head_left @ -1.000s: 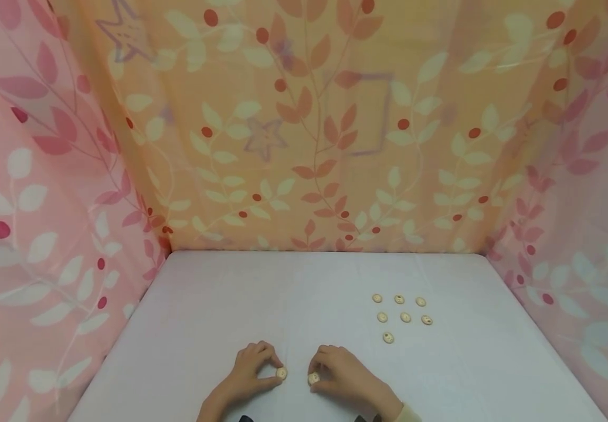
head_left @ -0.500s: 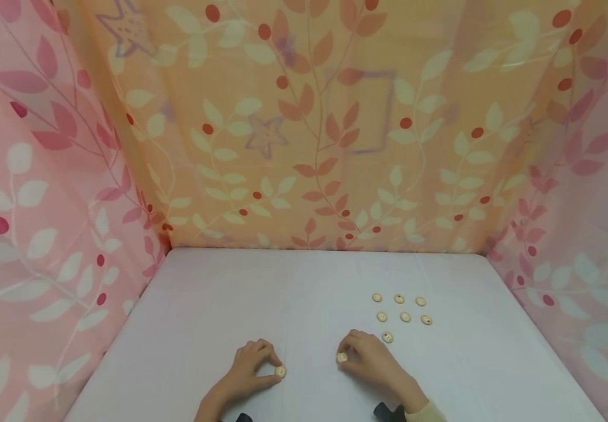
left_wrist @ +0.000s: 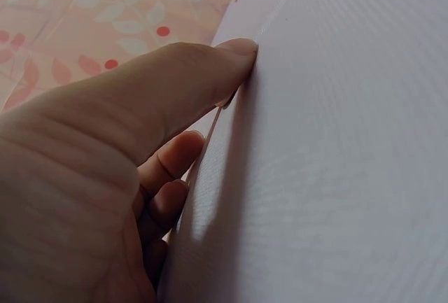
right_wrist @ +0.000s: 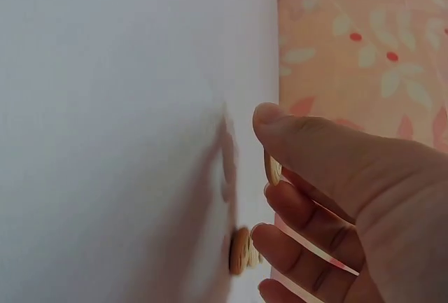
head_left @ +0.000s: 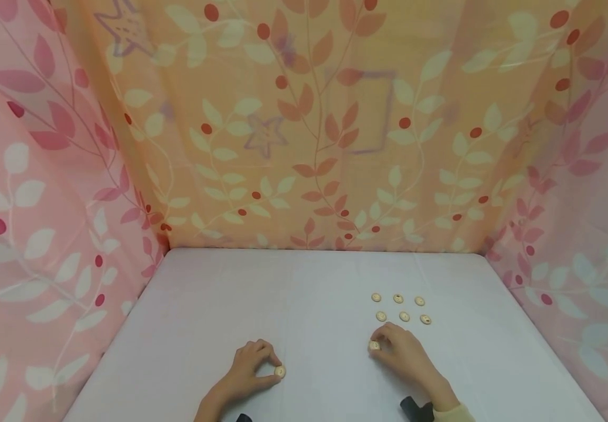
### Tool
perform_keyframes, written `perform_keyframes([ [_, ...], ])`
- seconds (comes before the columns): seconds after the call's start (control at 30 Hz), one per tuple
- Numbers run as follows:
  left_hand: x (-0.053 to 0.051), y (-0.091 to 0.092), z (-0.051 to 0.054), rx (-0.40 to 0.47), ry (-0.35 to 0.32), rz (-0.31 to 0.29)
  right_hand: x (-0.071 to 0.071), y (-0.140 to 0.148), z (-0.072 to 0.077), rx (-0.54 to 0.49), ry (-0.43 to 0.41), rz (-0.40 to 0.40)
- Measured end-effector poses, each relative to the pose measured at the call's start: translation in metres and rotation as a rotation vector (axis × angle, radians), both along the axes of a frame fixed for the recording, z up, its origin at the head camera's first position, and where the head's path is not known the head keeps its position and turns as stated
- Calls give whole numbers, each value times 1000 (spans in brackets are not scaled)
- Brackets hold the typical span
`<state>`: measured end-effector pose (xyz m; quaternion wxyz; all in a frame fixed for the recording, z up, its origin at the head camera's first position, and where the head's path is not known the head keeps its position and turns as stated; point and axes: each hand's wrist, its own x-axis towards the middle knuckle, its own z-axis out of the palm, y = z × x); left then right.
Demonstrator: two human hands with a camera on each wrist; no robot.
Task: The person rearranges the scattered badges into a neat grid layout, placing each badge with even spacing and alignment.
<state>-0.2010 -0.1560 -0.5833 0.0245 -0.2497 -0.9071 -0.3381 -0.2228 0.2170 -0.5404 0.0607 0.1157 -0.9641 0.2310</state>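
Observation:
In the head view my left hand (head_left: 250, 370) pinches a small round wooden disc (head_left: 279, 371) at the table's front, between thumb and forefinger. The left wrist view shows the thumb (left_wrist: 203, 72) down at the white surface, with most of that disc hidden. My right hand (head_left: 403, 354) grips a second wooden disc (head_left: 374, 346) by its edge. Seen from the right wrist, this disc (right_wrist: 272, 168) is lifted a little off the table between thumb and fingers. Just beyond the right hand lie two rows of similar discs (head_left: 404, 316).
A white table (head_left: 261, 293) spreads under both hands. Patterned cloth curtains (head_left: 304, 117) rise along its back and sides. Low on the table, other discs (right_wrist: 240, 250) stand close to the right fingers.
My right hand has moved right and away from me with its disc, toward the rows. It now covers the spot where a single nearer disc lay. The left hand has stayed put.

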Motion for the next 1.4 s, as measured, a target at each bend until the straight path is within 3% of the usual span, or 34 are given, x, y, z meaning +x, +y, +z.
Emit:
perform_keyframes([
  [0.5,-1,1,1,6,-17,13,1,53,3,16,37,-147],
  [0.73,-1,1,1,3,-13,13,1,80,-6,37,61,-209],
  [0.9,-1,1,0,7,-39,18,1,98,-10,46,3,-257],
  [1.1,0,2,1,2,-32,20,0,114,-11,-12,-89,-296],
  [1.4,-2,2,0,37,-38,7,-4,125,-17,-75,-118,-256],
])
